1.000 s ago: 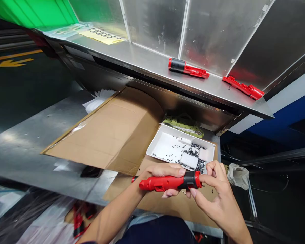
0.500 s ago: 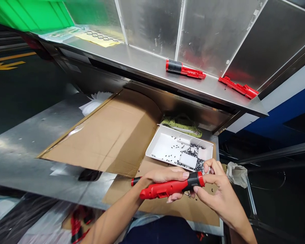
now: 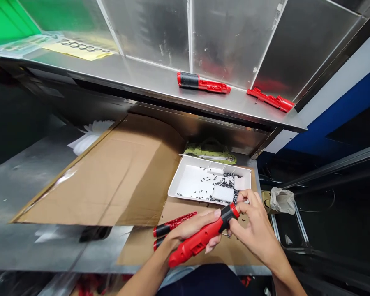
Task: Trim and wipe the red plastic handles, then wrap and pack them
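My left hand [image 3: 191, 230] is closed around a red plastic tool housing [image 3: 197, 242] with a black band near its upper end. The housing slants across the cardboard. My right hand [image 3: 254, 224] pinches that upper end between thumb and fingertips, and anything small held there is hidden. Just beyond my left hand, two slim red-and-black parts [image 3: 172, 224] lie on the cardboard. A white tray [image 3: 185, 183] of small black pieces sits just past my right fingers, not touched.
A stainless steel shelf [image 3: 142, 78] runs overhead, holding a red-and-black housing [image 3: 203, 83] and a red housing half [image 3: 271, 100]. A large cardboard sheet [image 3: 95, 181] covers the metal surface at left. A crumpled plastic bag [image 3: 282, 200] lies to the right.
The housing has swung from nearly level to a steep slant, its red tail now lower and nearer me. The view has turned, showing more of the red-and-black parts beyond my left hand.
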Demonstrator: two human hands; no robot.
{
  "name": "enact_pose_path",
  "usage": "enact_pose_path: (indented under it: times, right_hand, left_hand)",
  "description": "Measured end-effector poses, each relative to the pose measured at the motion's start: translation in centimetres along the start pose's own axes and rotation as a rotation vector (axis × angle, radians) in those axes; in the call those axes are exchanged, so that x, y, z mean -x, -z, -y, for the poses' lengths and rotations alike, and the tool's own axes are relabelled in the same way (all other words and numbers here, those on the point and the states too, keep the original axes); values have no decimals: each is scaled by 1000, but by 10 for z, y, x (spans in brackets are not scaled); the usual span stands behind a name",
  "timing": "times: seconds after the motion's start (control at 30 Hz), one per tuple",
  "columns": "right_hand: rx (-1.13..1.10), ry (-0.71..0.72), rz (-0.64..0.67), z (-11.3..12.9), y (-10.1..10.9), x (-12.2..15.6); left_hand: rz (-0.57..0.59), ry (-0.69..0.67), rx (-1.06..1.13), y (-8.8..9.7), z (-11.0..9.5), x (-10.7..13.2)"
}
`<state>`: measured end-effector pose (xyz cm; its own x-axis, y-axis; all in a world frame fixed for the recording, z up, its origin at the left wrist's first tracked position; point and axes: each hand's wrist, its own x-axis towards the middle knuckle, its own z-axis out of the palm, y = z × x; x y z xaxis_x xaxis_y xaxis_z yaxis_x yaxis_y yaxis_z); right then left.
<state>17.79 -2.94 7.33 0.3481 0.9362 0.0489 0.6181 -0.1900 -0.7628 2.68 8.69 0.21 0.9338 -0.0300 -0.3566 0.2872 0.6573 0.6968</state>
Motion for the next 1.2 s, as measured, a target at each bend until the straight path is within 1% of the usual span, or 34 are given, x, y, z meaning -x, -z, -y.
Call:
enact_pose_path:
  times: [0.1, 0.13, 0.2, 0.27, 0.43, 0.47, 0.53, 0.57, 0.6, 0.63, 0.67, 0.7, 0.77, 0.8, 0.83, 0.87, 0.9, 0.93, 0.97, 1.0, 1.03, 1.07, 1.1, 1.13, 1.17, 1.2]
  right_hand:
    - [-133, -19, 120, -2, 15, 6]
    - [-169, -37, 130, -4, 20, 7]
    - [-197, -66, 96, -7, 26, 8]
    - [-182, -62, 46, -10, 26, 8]
    - [-153, 17, 54, -10, 19, 7]
    - [-167, 24, 26, -9, 18, 7]
    - [-206, 12, -93, -11, 18, 8]
    - [-231, -4, -167, -14, 17, 9]
    - [-267, -25, -225, -19, 14, 10]
    - [-320, -57, -258, -25, 10, 12]
    - [-391, -98, -245, -32, 3, 14]
    - [-480, -143, -173, -39, -6, 17]
    - [-689, -232, 71, -54, -29, 24]
    - [-787, -275, 184, -60, -42, 27]
    - [-875, -315, 252, -66, -54, 30]
    - [-948, -355, 270, -70, -64, 32]
    - [-1004, -392, 241, -74, -71, 32]
    - [-1042, -423, 188, -78, -75, 32]
    - [-1062, -442, 142, -81, -76, 30]
    - [-1057, -438, 125, -84, -73, 27]
    - [-1031, -414, 137, -87, -68, 24]
    - [-998, -379, 171, -89, -60, 20]
    - [-952, -340, 222, -91, -52, 16]
    - [-893, -299, 282, -93, -43, 12]
    - [-828, -261, 340, -94, -35, 8]
    - [-751, -229, 383, -96, -28, 4]
  left_hand:
    - [162, 58, 129, 7, 4, -1]
    - [212, 65, 169, 10, 5, -2]
    - [305, 70, 234, 16, 9, -4]
    - [367, 70, 271, 21, 13, -8]
    - [397, 69, 344, 26, 20, -10]
    - [400, 64, 357, 26, 20, -9]
    - [391, 43, 368, 24, 18, -7]
    - [364, 14, 372, 22, 17, -6]
    - [306, -39, 377, 19, 16, -6]
    - [213, -122, 380, 16, 15, -6]
    - [91, -221, 378, 12, 15, -7]
    - [-48, -322, 375, 8, 15, -9]
    - [-313, -493, 348, 2, 17, -15]
    - [-414, -556, 318, 0, 19, -18]
    - [-489, -604, 281, -1, 22, -20]
    - [-535, -638, 237, -1, 25, -21]
    - [-548, -665, 192, 0, 28, -21]
    - [-517, -683, 165, 2, 31, -19]
    - [-437, -681, 176, 5, 33, -14]
    - [-319, -654, 230, 8, 35, -9]
    - [-182, -602, 316, 11, 37, -3]
    - [-48, -520, 413, 14, 38, 4]
    - [65, -408, 502, 16, 40, 9]
    - [144, -276, 570, 18, 43, 14]
    - [180, -144, 617, 19, 46, 17]
    - [176, -34, 649, 20, 50, 19]
